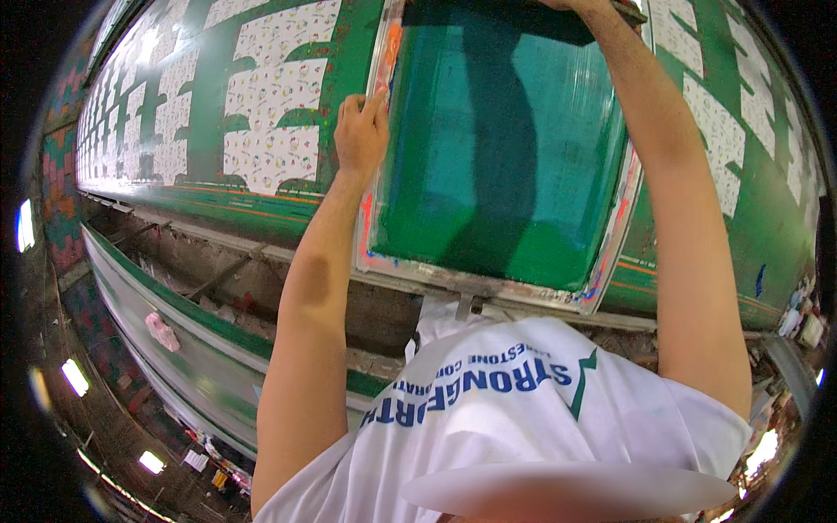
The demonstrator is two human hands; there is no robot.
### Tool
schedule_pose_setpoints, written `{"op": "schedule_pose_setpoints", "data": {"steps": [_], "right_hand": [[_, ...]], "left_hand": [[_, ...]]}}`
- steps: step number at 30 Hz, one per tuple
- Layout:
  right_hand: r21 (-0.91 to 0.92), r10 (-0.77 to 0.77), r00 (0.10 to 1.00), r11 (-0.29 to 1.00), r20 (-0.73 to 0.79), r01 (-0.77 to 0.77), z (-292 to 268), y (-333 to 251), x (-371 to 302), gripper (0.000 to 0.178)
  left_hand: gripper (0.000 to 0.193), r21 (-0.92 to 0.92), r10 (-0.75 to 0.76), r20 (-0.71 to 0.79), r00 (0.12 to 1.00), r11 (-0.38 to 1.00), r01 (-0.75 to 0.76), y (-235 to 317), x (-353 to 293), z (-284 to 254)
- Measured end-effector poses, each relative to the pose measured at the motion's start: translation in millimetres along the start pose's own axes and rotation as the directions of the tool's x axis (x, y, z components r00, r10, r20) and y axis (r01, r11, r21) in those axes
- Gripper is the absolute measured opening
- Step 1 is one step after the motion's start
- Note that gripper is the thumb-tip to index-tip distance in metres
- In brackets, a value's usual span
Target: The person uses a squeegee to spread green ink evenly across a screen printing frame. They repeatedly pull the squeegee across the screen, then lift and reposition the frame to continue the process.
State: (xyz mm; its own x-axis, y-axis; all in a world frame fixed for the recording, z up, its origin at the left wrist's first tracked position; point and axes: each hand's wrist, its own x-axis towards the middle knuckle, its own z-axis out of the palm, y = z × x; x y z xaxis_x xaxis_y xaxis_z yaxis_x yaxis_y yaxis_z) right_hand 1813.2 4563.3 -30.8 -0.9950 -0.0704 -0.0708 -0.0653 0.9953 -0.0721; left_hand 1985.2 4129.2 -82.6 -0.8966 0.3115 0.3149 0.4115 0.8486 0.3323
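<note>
**Paint-flecked frame at the table edge: slip and smear risks**

We see the screen frame (367, 218) over the green table (203, 105), its near rim at the table's edge, with white patterned pieces (281, 96) on both sides. Left hand (361, 138): fingers partly curled at the frame's left rim, index reaching onto it; we can't tell whether it grips or just rests. Right hand (568, 3): at the far end, mostly cropped out; finger spread and hold can't be told.

Main risk, we judge: uneven push from the two hands could skew the frame, leaving it out of line with the pieces. If lifted lopsidedly, a corner could drag over a neighbouring piece. Orange and blue paint spots the rim; if any is wet (can't tell), fingers could carry it onto the white. The white shirt (497, 375) sits near the near rim, so leaning in could smudge it. An arm-like shadow darkens the teal mesh (558, 131), so flaws there could be missed.
</note>
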Motion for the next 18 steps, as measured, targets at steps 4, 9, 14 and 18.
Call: {"op": "schedule_pose_setpoints", "data": {"steps": [4,9,14,18], "right_hand": [[-0.066,-0.130,0.991,0.989,0.017,0.131,3,-23,-43,0.023],[-0.007,-0.181,0.976,0.983,0.125,0.183,5,-77,-137,0.019],[0.059,-0.202,0.978,0.978,0.047,0.200,8,-138,-265,0.013],[0.166,-0.098,0.995,0.981,-0.033,0.102,8,-196,-366,0.014]], "left_hand": [[0.027,-0.012,0.005,-0.028,1.000,1.000,-0.005,-3,1,4],[0.025,-0.064,-0.023,-0.039,0.999,0.998,0.020,-8,-1,7],[0.024,-0.076,0.012,-0.109,0.994,0.997,-0.020,-14,-7,11],[0.025,-0.083,0.006,-0.118,0.993,0.996,-0.016,-17,-8,17]]}}
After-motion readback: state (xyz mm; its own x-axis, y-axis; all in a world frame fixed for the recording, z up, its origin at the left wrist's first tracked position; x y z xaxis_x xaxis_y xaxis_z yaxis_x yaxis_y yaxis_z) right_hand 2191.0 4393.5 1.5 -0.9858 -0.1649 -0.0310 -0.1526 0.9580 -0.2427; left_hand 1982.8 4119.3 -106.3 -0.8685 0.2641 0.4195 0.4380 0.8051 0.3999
